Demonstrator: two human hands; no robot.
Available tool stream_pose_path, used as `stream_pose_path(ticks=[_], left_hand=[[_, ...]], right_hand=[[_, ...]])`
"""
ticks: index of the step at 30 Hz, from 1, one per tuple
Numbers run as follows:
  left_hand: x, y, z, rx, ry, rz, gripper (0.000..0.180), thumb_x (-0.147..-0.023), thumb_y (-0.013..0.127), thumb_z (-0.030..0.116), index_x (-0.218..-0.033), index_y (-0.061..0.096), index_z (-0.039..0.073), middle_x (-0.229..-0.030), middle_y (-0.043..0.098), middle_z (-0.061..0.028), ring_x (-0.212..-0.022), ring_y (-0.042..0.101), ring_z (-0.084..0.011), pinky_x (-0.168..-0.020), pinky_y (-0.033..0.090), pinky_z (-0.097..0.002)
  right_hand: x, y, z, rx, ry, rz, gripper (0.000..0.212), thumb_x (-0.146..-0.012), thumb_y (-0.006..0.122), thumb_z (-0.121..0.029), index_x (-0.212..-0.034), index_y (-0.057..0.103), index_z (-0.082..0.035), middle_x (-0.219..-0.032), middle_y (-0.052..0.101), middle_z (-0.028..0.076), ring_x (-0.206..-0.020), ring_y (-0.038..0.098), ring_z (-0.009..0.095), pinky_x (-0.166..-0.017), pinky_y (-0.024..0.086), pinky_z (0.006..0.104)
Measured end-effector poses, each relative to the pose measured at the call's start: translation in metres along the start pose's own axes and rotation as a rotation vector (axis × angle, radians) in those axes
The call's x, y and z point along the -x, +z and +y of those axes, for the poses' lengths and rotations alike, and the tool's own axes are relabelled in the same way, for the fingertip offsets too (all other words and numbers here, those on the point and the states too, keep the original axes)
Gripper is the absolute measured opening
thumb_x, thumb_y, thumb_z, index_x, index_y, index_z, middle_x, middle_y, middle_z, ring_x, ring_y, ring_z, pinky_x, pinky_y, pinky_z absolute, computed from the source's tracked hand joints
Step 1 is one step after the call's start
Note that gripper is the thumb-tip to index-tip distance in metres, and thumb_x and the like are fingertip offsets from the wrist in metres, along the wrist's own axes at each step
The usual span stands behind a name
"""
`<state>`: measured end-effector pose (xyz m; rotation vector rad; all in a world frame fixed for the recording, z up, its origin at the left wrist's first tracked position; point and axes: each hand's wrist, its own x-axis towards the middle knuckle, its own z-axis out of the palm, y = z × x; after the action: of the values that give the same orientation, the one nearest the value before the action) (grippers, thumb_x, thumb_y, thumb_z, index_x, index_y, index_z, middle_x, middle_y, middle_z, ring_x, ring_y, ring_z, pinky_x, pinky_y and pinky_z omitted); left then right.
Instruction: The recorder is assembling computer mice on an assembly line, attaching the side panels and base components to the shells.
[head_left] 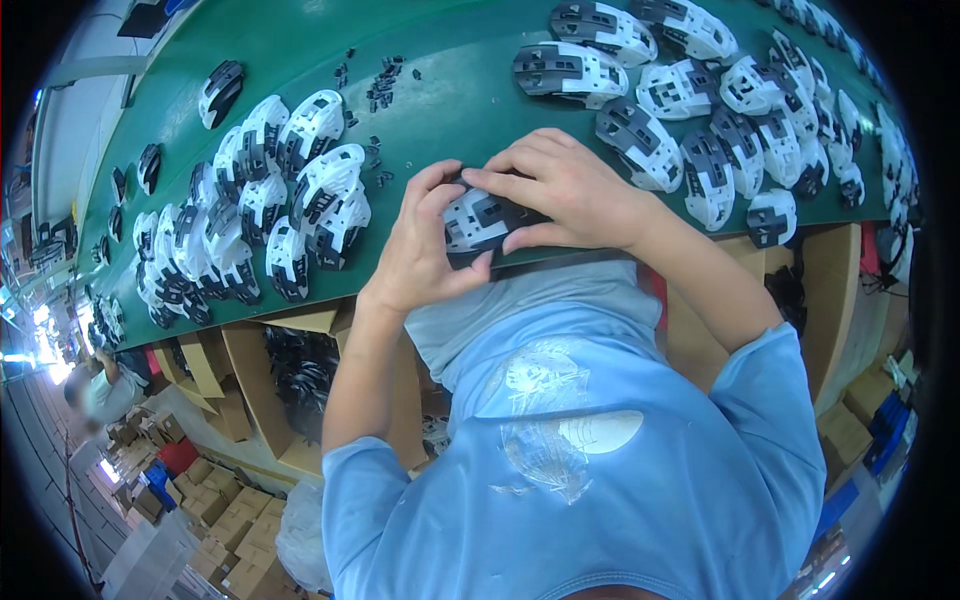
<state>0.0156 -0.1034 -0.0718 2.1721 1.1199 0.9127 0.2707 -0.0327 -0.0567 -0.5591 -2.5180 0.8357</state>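
Black-and-white shell (474, 222) at frame centre
Left grip (412, 245) and right grip (572, 195) both curled around it, at green desk (460, 95)

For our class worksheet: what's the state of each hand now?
Left hand: closed, holding the black-and-white shell.
Right hand: closed, holding the same shell.

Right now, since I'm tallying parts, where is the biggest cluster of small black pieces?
In the head view, that cluster of small black pieces lies on the green table, upper left of centre, beyond the left hand.
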Motion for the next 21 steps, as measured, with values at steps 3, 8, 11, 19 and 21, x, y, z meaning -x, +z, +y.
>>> stream_pose_path(ticks=[3,8,11,19,21], left_hand=[[-0.002,-0.002,0.011,-0.314,0.023,-0.073,0.085,-0.066,0.091,0.027,-0.137,0.052,0.002,-0.132,0.062,-0.0204,-0.118,0.056,-0.0393,-0.106,0.045,-0.0487],[0.001,-0.003,0.012,-0.323,-0.040,0.017,0.078,-0.065,0.091,0.035,-0.132,0.067,0.003,-0.119,0.071,-0.0109,-0.100,0.057,-0.0302,-0.098,0.041,-0.0397],[-0.002,-0.005,0.015,-0.384,-0.011,0.016,0.078,-0.065,0.092,0.038,-0.131,0.068,0.003,-0.112,0.073,-0.0091,-0.096,0.058,-0.0273,-0.099,0.039,-0.0408],[0.003,-0.003,0.018,-0.391,-0.022,0.004,0.072,-0.068,0.089,0.036,-0.127,0.066,0.002,-0.121,0.069,-0.0125,-0.110,0.055,-0.0316,-0.102,0.039,-0.0429],[0.002,-0.001,0.015,-0.382,-0.007,0.065,0.060,-0.069,0.087,0.032,-0.116,0.066,0.002,-0.120,0.067,-0.0130,-0.110,0.054,-0.0325,-0.101,0.040,-0.0429]], right_hand=[[0.007,0.009,0.002,0.141,-0.035,0.119,0.075,-0.077,0.082,-0.042,-0.140,0.060,-0.007,-0.124,0.066,0.009,-0.115,0.060,0.029,-0.105,0.045,0.0453],[0.004,0.011,0.011,0.137,-0.069,0.118,0.071,-0.077,0.081,-0.045,-0.133,0.063,-0.005,-0.118,0.067,0.008,-0.104,0.060,0.028,-0.095,0.050,0.0408],[0.001,0.008,0.013,0.171,-0.102,0.092,0.069,-0.079,0.080,-0.046,-0.132,0.064,-0.005,-0.117,0.068,0.006,-0.098,0.059,0.027,-0.091,0.051,0.0402],[0.014,0.011,0.009,0.168,-0.095,0.096,0.071,-0.082,0.081,-0.039,-0.140,0.058,-0.005,-0.126,0.064,0.010,-0.109,0.057,0.030,-0.101,0.047,0.0434],[0.009,0.005,0.008,0.156,-0.078,0.040,0.071,-0.082,0.081,-0.036,-0.140,0.057,-0.005,-0.124,0.063,0.010,-0.113,0.056,0.032,-0.101,0.047,0.0441]])
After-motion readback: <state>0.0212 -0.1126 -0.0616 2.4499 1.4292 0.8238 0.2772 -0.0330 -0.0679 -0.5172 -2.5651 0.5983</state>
